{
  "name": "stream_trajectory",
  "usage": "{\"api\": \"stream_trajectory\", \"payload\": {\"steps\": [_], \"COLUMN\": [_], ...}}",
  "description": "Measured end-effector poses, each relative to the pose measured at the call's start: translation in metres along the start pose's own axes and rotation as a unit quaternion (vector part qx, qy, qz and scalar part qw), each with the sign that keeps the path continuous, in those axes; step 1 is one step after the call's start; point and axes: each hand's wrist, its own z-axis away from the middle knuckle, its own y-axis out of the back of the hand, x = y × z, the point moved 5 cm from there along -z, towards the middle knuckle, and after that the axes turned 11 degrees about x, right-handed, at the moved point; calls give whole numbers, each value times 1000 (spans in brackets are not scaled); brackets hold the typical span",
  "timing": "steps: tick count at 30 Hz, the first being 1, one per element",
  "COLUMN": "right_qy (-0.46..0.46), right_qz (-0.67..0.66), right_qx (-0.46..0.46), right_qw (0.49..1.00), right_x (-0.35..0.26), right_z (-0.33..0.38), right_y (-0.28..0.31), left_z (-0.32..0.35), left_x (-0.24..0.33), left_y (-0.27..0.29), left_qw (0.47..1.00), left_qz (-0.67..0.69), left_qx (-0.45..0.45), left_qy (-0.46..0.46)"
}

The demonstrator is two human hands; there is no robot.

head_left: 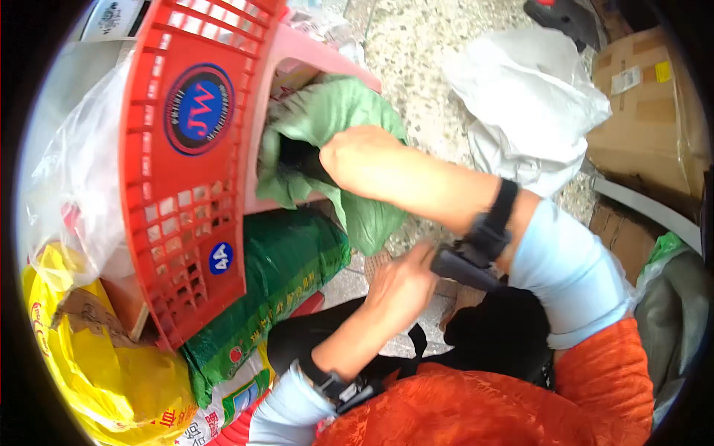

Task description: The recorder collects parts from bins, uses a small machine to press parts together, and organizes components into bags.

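Observation:
A crumpled light-green plastic bag rests against a pink plastic stool or bin. My right hand reaches over it from the right, its fingers curled inward at the mouth. Something black lies against those fingers, too shaded to name. Lower down is my left hand, its back turned up, close below the green bag and beside the black device strapped to my right wrist. Blur and the angle hide its fingertips, so I cannot tell whether it grips anything.
A red plastic basket stands tilted on the left. Beneath it lie a dark-green sack and a yellow bag. Right of the bag, a white plastic sack lies on the speckled floor, near a cardboard box.

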Motion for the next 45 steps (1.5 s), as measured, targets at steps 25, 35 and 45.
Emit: {"api": "stream_trajectory", "payload": {"steps": [25,35,45], "right_qy": [-248,-279,-298], "right_qz": [-282,-329,-368], "right_qx": [209,175,159], "right_qw": [903,885,866], "right_x": [79,79,90], "right_z": [-98,-86,-82], "right_y": [-201,-207,-183], "left_z": [23,14,5], "left_x": [-109,-102,-81], "left_y": [88,89,104], "left_qw": [974,979,975], "left_qz": [-67,10,83], "left_qx": [182,177,201], "left_qy": [118,104,41]}}
